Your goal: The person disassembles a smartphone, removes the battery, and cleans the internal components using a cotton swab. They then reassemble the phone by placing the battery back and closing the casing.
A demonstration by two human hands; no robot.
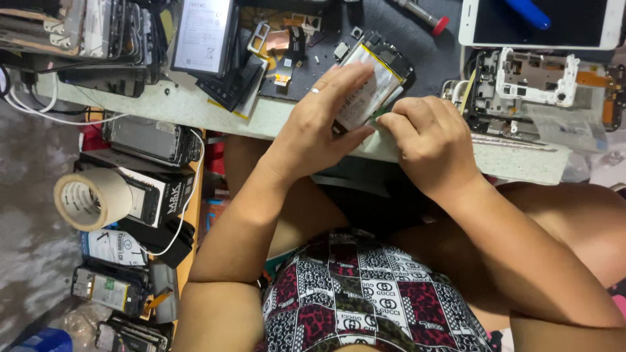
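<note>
An opened phone (pixel 381 68) with its silver battery showing lies tilted on the dark mat (pixel 430 58) at the edge of the bench. My left hand (pixel 326 120) rests flat over the phone's lower half, fingers stretched along the battery, a ring on one finger. My right hand (pixel 427 137) is curled at the phone's lower right corner, fingertips pinched against its edge. What the fingers pinch is hidden.
A white tablet (pixel 541 23) and a stripped phone frame (pixel 535 78) lie at the right. Loose parts and a battery pack (pixel 202 36) sit at the left. A roll of tape (pixel 91 199), boxes and old phones crowd a low shelf (pixel 189 221) at lower left. A red-tipped screwdriver (pixel 427 18) lies up top.
</note>
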